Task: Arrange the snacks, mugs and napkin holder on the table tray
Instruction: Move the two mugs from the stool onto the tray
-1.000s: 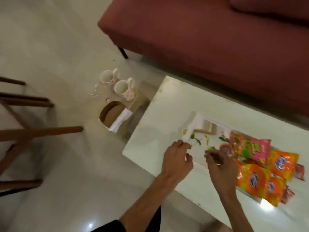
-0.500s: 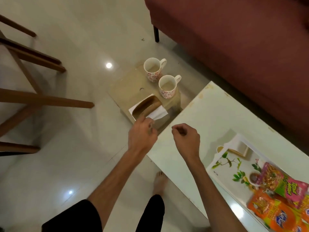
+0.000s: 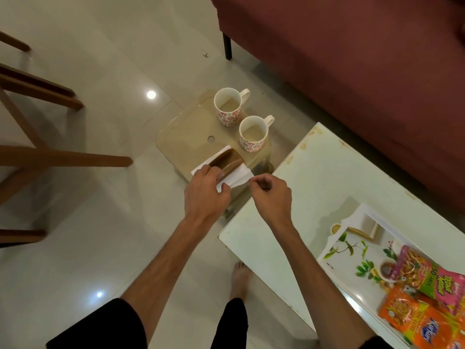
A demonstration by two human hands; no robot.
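A brown napkin holder (image 3: 227, 161) with white napkins stands on a low beige stool (image 3: 191, 132). My left hand (image 3: 205, 192) grips its near end, fingers wrapped over the holder and a napkin. My right hand (image 3: 270, 196) hovers just right of it, fingers curled, holding nothing visible. Two white mugs with red flower patterns stand on the stool behind the holder, the far mug (image 3: 227, 107) and the near mug (image 3: 253, 133). On the white table lies the leaf-printed tray (image 3: 344, 250); a pink snack pack (image 3: 425, 275) and orange snack packs (image 3: 415, 321) lie on its right part.
The white table (image 3: 322, 177) fills the right side, its corner close to the stool. A dark red sofa (image 3: 352, 59) stands behind. Wooden chair legs (image 3: 63, 157) reach in from the left. My bare foot (image 3: 240, 278) rests on the glossy tiled floor beside the table.
Both hands left the tray and moved left to the stool. My left hand has closed on the napkin holder. The view has swung left with them.
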